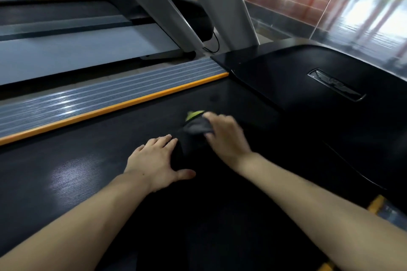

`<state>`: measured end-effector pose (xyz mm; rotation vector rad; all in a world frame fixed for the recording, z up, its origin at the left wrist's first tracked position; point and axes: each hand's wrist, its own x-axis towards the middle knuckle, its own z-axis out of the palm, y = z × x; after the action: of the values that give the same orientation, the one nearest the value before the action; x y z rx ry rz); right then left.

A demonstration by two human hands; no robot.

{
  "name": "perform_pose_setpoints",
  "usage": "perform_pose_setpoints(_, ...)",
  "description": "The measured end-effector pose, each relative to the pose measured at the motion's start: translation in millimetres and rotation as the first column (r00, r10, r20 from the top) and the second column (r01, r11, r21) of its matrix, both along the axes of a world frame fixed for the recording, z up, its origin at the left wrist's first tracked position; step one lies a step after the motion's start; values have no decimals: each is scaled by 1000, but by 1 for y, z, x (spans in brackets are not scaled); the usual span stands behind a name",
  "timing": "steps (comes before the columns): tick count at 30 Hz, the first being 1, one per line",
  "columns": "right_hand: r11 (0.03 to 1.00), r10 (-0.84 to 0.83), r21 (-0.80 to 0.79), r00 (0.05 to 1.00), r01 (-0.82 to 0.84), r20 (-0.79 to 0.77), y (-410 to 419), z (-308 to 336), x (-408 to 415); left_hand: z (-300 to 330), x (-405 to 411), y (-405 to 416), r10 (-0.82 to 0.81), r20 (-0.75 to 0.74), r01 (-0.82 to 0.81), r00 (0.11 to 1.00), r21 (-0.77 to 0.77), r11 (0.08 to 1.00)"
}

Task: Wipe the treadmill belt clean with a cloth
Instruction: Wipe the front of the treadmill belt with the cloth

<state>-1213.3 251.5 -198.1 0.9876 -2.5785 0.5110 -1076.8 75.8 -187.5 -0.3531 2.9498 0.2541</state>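
Note:
The black textured treadmill belt (pixel 92 174) fills the lower half of the head view. My right hand (pixel 224 134) grips a grey cloth (pixel 197 126) with a yellow-green edge and holds it down on the belt, near the black motor cover. The hand and cloth are blurred by motion. My left hand (pixel 154 160) lies flat on the belt just left of the cloth, fingers straight and thumb spread out.
A ribbed grey side rail (pixel 88 99) with an orange strip (pixel 114 108) borders the belt on the left. The glossy black motor cover (pixel 319 99) rises ahead on the right. White uprights (pixel 222 6) and a neighbouring treadmill (pixel 77 50) stand beyond.

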Motion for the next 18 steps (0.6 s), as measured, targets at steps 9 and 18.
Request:
perform_pose_setpoints(9, 934, -348, 55, 934, 353, -84, 93, 4, -113, 3, 0, 7, 25, 44, -25, 999, -4, 1000)
perform_pose_setpoints(18, 994, 106, 10, 994, -106, -5, 10, -2, 24, 2, 0, 11, 37, 69, -35, 997, -19, 999)
